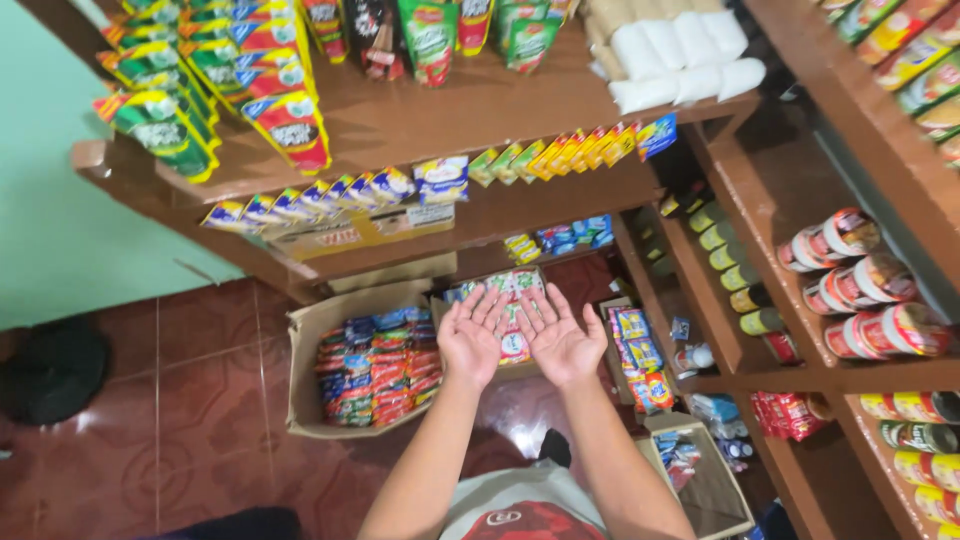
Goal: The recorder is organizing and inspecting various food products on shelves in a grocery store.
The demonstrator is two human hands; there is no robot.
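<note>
Both hands are up, palms open and fingers spread — the left hand (468, 338) and right hand (562, 340) hold nothing. Below them sits a cardboard box (305, 380) of packets, untouched — shelves (480, 215) stand behind.

Shelves (520, 205): brown painted wood, smooth, slight sheen. Floor (200, 400): red-brown tile, glossy, reflecting light. Box (300, 370): matt cardboard, worn edges. Sachets (375, 365) inside: glossy plastic film. Cans (865, 285): shiny metal rims, paper labels. White bags (680, 55): smooth plastic. Wall (50, 200): matt green paint.
</note>
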